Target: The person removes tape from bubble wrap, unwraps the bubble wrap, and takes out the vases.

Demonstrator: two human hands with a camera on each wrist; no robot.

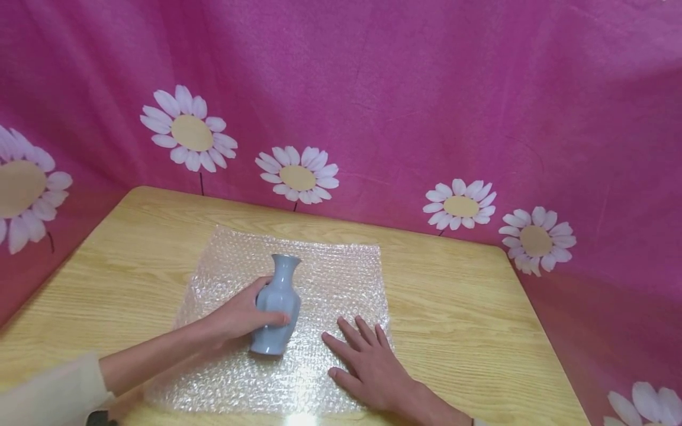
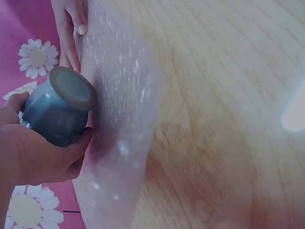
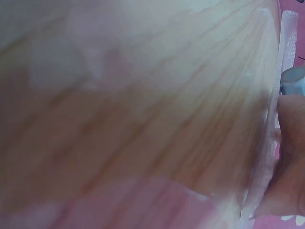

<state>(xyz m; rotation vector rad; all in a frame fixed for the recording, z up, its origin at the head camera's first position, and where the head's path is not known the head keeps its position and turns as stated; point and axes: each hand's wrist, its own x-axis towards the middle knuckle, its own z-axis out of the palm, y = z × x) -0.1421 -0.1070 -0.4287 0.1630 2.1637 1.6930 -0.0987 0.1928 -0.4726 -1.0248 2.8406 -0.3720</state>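
Note:
A pale blue-grey glazed vase (image 1: 281,302) with a narrow neck and flared rim is gripped by my left hand (image 1: 247,313), the thumb across its front. The vase leans slightly over a sheet of bubble wrap (image 1: 341,278). In the left wrist view the base of the vase (image 2: 62,109) faces the camera, with the left hand (image 2: 43,152) curled round its body. Fingers spread, my right hand (image 1: 367,367) rests on the right part of the bubble wrap. The right wrist view catches only part of the right hand (image 3: 290,148) at its edge.
The bubble wrap lies on a light wood-grain table (image 1: 458,319). Behind and beside the table hangs a magenta cloth (image 1: 383,118) printed with white daisies. Light glares off the front of the bubble wrap.

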